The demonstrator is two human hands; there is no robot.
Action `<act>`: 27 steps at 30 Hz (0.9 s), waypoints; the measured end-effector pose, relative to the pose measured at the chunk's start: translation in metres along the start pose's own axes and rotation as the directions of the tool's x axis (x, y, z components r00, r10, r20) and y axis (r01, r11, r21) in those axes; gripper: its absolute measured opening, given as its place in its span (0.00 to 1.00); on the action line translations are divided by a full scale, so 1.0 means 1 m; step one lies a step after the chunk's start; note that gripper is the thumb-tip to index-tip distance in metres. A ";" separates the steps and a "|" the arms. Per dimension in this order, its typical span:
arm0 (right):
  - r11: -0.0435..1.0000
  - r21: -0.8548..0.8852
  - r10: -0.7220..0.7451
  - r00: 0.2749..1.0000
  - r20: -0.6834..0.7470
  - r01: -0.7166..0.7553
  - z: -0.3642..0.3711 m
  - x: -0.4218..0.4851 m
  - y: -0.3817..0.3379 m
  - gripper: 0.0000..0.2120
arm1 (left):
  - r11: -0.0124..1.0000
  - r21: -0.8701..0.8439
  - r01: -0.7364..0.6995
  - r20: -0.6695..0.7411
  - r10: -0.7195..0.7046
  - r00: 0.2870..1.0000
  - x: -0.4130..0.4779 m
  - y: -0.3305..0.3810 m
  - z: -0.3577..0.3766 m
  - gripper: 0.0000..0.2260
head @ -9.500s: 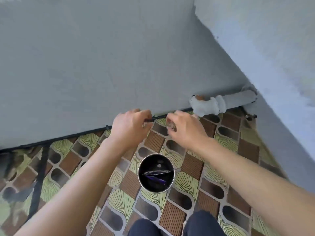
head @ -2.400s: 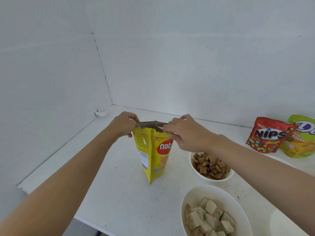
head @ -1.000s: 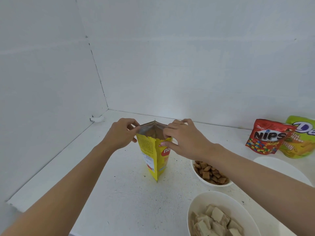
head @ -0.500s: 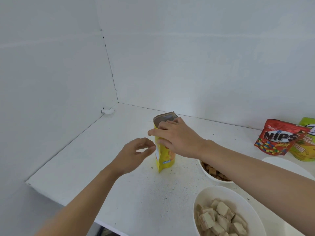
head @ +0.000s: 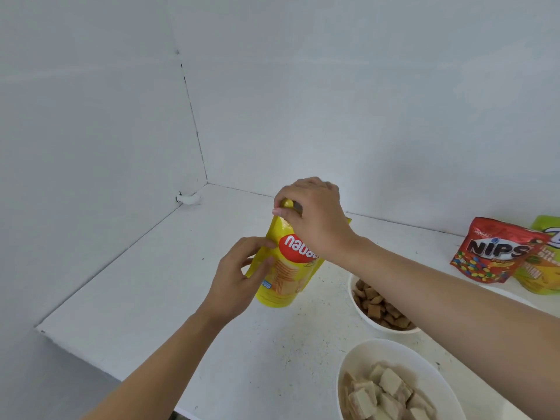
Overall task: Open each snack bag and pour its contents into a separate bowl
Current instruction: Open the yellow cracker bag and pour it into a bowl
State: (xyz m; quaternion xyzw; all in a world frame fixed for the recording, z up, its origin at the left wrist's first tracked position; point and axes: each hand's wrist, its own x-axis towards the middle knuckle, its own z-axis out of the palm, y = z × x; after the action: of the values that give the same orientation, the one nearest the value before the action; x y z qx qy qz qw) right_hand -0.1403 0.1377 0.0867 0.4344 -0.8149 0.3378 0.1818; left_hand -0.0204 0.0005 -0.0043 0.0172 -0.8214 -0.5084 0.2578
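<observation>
A yellow snack bag (head: 285, 274) with a red oval label stands on the white counter (head: 169, 298), tilted a little. My right hand (head: 312, 219) grips its top edge from above. My left hand (head: 239, 277) holds the bag's left side, thumb and fingers pinching the edge. To the right, a white bowl (head: 378, 325) holds brown square snacks. Nearer to me, a second white bowl (head: 403, 353) holds pale wafer cubes.
A red "NIPS" bag (head: 497, 253) and a green-yellow bag (head: 542, 271) lean against the back wall at the right. Walls close in the counter at the left and back. A small white fitting (head: 189, 199) sits in the left corner. The counter's front edge runs diagonally lower left.
The bag has turned so its label faces me. My left hand, free half a second ago, now holds the bag's side. My right hand has shifted onto the top.
</observation>
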 end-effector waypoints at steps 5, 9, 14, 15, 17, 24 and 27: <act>0.950 0.266 0.165 0.986 0.008 -0.161 -0.014 0.001 0.000 0.03 | 0.999 0.015 -0.036 -0.047 0.036 0.998 -0.002 -0.011 0.000 0.14; 0.915 0.324 0.273 0.960 -0.062 -0.240 -0.025 0.005 0.007 0.03 | 0.999 0.027 -0.022 -0.055 0.024 0.998 -0.002 -0.017 0.003 0.12; 0.869 0.387 0.389 0.909 -0.149 -0.308 -0.043 0.005 0.021 0.03 | 0.976 -0.173 0.134 -0.030 -0.142 0.989 0.011 -0.013 0.006 0.15; 0.858 0.402 0.410 0.897 -0.163 -0.319 -0.046 0.004 0.024 0.03 | 0.957 -0.238 0.167 -0.010 -0.174 0.985 0.014 -0.012 0.008 0.14; 0.838 0.430 0.444 0.878 -0.181 -0.336 -0.050 -0.001 0.029 0.03 | 0.924 -0.325 0.202 0.022 -0.206 0.978 0.019 -0.013 0.011 0.12; 0.772 0.533 0.517 0.830 -0.210 -0.347 -0.071 -0.014 0.038 0.02 | 0.744 -0.589 0.314 0.162 -0.273 0.948 0.035 0.001 0.033 0.19; 0.767 0.534 0.535 0.814 -0.225 -0.356 -0.082 -0.019 0.042 0.01 | 0.742 -0.586 0.325 0.166 -0.283 0.945 0.041 0.007 0.041 0.15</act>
State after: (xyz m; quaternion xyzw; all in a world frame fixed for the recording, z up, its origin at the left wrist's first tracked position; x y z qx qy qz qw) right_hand -0.1650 0.2235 0.1170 0.1846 -0.7407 0.6324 0.1320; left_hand -0.0726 0.0259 0.0045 0.0504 -0.6095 -0.7795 0.1359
